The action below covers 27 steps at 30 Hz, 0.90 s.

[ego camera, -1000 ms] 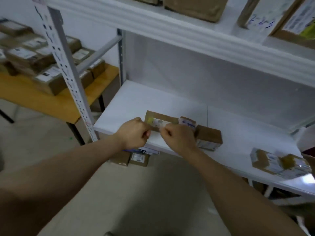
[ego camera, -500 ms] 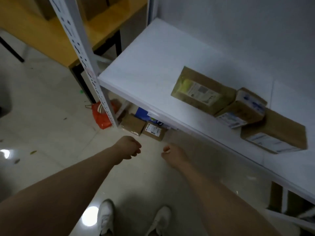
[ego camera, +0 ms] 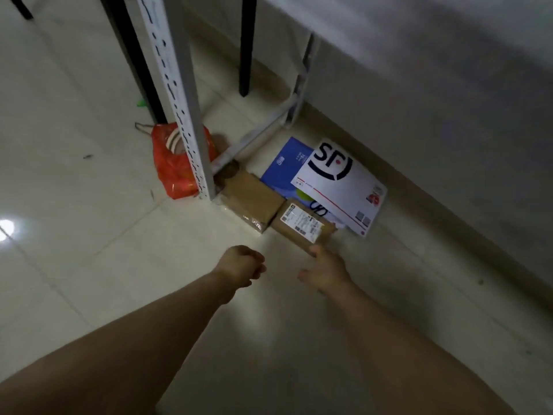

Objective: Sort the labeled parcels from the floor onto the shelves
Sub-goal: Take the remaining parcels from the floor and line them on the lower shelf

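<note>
Two brown cardboard parcels lie side by side on the floor under the shelf. The right one (ego camera: 302, 226) carries a white printed label; the left one (ego camera: 250, 200) shows plain tape. Behind them lean a white envelope with a big black logo (ego camera: 341, 187) and a blue envelope (ego camera: 285, 166). My right hand (ego camera: 324, 272) is low over the floor, one fingertip touching the near edge of the labelled parcel, holding nothing. My left hand (ego camera: 242, 265) hovers a little to the left of it, fingers loosely curled and empty.
A white perforated shelf upright (ego camera: 179, 94) stands on the tiled floor beside the parcels. An orange plastic bag (ego camera: 172, 166) sits behind its foot. Black table legs (ego camera: 247, 46) stand further back. The white shelf board (ego camera: 419, 28) overhangs at the upper right.
Both hands left the parcel on the shelf and dropped towards the floor. The view tilted down; my right hand now reaches the labelled parcel on the floor.
</note>
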Each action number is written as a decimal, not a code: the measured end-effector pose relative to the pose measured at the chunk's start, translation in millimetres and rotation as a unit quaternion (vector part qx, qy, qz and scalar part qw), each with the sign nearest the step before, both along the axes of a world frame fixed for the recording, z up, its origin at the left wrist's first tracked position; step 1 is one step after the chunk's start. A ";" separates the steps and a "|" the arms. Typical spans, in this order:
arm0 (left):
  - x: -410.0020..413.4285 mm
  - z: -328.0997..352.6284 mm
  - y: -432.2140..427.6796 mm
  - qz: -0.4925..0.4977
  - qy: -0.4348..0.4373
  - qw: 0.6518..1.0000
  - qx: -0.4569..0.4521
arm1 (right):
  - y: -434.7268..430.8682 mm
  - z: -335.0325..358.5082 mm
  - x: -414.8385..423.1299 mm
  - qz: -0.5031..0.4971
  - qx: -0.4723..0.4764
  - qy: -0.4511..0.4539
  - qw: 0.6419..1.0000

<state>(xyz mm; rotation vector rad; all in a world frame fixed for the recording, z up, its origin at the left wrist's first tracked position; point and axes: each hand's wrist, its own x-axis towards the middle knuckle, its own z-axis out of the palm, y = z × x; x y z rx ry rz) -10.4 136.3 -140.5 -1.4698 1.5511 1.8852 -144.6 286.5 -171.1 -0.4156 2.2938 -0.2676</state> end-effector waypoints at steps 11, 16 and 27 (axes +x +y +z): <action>-35.8 -152.2 -37.4 0.023 0.090 0.995 -0.029 | -58.5 -171.9 -111.9 0.115 0.071 0.117 0.984; -30.8 -155.4 -53.2 -0.013 0.068 0.996 -0.049 | -50.2 -180.8 -107.3 0.141 0.099 0.121 0.978; -25.3 -94.4 -26.4 -0.083 0.047 0.994 0.061 | -30.5 -111.5 -12.7 0.064 -0.101 -0.022 0.993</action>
